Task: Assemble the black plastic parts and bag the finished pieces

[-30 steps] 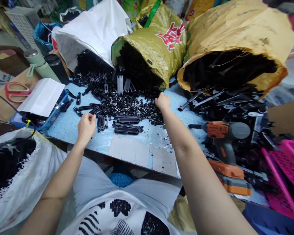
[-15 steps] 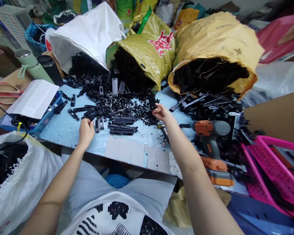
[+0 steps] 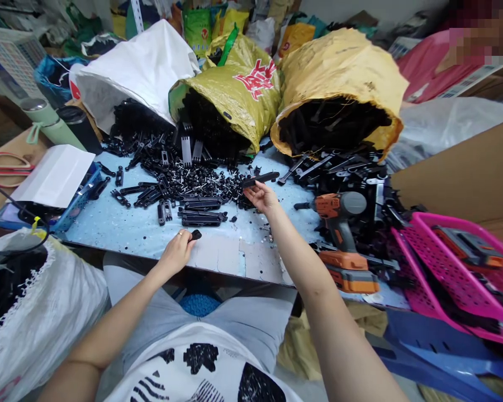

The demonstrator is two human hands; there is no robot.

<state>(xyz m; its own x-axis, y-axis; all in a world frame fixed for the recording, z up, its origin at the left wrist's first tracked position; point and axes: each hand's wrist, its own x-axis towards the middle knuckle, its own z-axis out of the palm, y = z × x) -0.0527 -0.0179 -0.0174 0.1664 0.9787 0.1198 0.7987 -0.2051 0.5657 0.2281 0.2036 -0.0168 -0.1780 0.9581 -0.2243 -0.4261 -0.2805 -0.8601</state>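
My right hand (image 3: pixel 262 196) is closed on a long black plastic strip (image 3: pixel 260 178), held level just above the light blue table (image 3: pixel 121 226). My left hand (image 3: pixel 176 251) rests near the table's front edge, its fingers pinched on a small black plastic piece (image 3: pixel 195 235). Between and beyond the hands lies a heap of small black parts (image 3: pixel 201 184), with a short stack of black strips (image 3: pixel 201 218) in front of it.
Three open sacks spill black parts at the back: white (image 3: pixel 138 67), green-yellow (image 3: pixel 235 89), yellow (image 3: pixel 339 84). An orange cordless drill (image 3: pixel 339 215) lies right of my right hand, beside a pink basket (image 3: pixel 456 268). A blue tray with white paper (image 3: pixel 52 178), flasks and scissors stand left.
My right hand pulled back from the heap with a long black strip in it. My left hand left the parts, came toward the front edge and holds a small black piece. The view shifted.
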